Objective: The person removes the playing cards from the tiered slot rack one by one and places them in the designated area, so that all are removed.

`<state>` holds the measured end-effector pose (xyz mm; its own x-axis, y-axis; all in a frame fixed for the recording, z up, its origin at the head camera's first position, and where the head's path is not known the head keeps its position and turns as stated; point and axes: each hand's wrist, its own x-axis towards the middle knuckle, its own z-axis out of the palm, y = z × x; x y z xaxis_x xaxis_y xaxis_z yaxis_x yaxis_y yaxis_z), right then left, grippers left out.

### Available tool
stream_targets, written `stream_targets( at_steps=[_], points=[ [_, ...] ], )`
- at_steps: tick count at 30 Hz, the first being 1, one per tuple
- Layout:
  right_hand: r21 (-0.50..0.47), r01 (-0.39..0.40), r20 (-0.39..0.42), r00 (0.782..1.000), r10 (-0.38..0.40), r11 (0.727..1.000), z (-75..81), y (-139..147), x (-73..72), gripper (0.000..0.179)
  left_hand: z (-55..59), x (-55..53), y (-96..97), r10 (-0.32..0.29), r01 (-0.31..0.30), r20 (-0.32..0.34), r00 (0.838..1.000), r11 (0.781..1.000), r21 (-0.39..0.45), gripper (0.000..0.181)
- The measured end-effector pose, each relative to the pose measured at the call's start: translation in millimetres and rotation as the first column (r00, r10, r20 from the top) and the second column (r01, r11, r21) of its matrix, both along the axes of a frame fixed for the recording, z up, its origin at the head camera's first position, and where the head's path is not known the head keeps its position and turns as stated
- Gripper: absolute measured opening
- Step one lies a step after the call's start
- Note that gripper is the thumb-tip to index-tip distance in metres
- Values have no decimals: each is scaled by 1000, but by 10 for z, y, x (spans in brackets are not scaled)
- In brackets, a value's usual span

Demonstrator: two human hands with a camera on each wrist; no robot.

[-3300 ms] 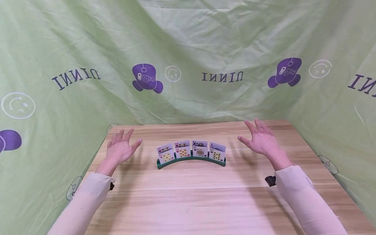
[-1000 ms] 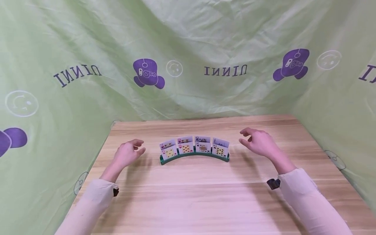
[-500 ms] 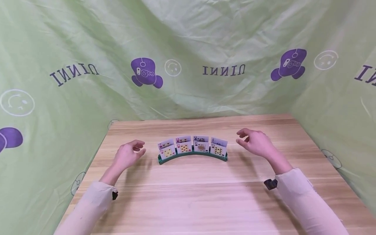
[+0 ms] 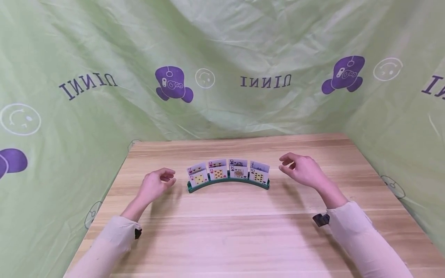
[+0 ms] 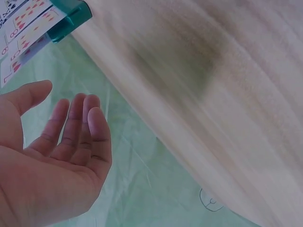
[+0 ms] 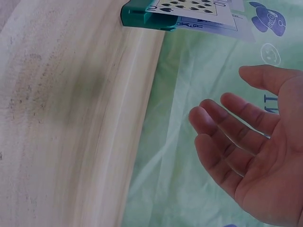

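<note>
Head view: left hand (image 4: 155, 185) and right hand (image 4: 304, 170) flank a green rack (image 4: 228, 180); playing cards (image 4: 218, 174) stand in it. Fingers (image 5: 99, 132) are loosely curved; released.

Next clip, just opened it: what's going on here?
A person has both bare hands raised beside a curved green card holder on a wooden table. The left hand is on one side and the right hand on the other, fingers loosely bent. Neither is holding anything or touching the holder. Eight playing cards stand in it, four in front and four behind.
</note>
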<state>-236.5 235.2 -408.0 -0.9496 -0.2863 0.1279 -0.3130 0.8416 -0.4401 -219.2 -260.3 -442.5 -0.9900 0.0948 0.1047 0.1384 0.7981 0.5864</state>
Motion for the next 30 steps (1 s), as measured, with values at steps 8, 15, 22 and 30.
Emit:
stream_targets(
  at_steps=[8,15,22,30],
  points=[
    [-38,-8,0,1000,8,999,-14,0,27,29,-33,17,54,4,-5,19,1000,999,45,29],
    [-93,-6,25,1000,8,996,-33,-8,46,27,-68,43,86,18,-21,33,999,996,87,27],
    [-125,-2,61,998,10,992,-59,-32,84,26,-118,68,128,28,-33,52,998,993,114,26],
    [-165,-8,94,995,24,986,-123,-61,121,30,-184,87,186,40,-47,54,998,989,139,25]
  ],
)
